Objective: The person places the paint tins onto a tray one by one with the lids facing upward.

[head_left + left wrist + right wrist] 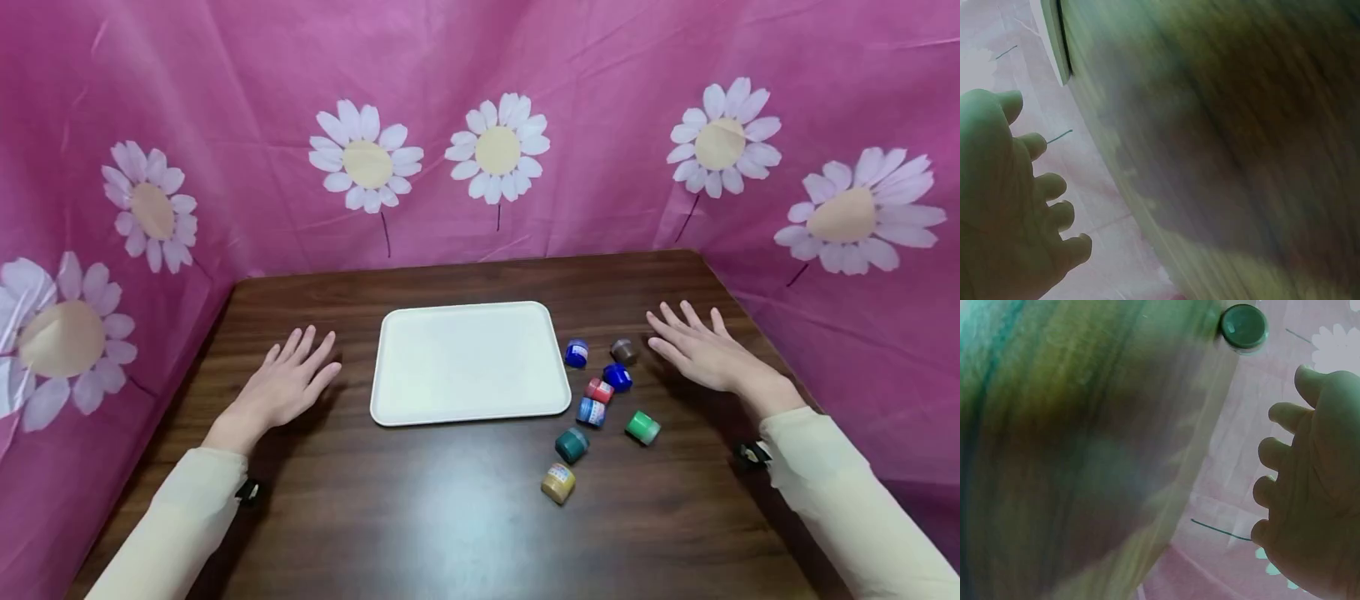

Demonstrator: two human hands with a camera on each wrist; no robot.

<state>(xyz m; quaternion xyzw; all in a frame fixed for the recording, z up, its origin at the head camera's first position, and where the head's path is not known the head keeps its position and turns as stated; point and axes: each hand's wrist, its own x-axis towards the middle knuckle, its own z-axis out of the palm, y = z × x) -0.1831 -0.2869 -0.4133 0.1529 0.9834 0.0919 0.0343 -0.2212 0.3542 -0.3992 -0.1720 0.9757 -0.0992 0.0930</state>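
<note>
My left hand (281, 387) hovers palm down over the table, left of a white rectangular tray (471, 364), fingers spread and holding nothing. On the other side my right hand (701, 354) is also spread palm down, close to a brown paint jar (623, 351). Several small paint jars lie between it and the tray: two dark blue jars (577, 353), a red jar (599, 390), a lighter blue jar (591, 412), a green jar (642, 427), a teal jar (572, 446) and a yellow jar (558, 483). A jar's green end (1244, 326) shows in the right wrist view.
The dark wooden table (450, 517) has its far edge against a pink curtain (435, 50) printed with white daisies, which also hangs at both sides. A dark wrist device (248, 492) sits at the left cuff, another (752, 455) at the right.
</note>
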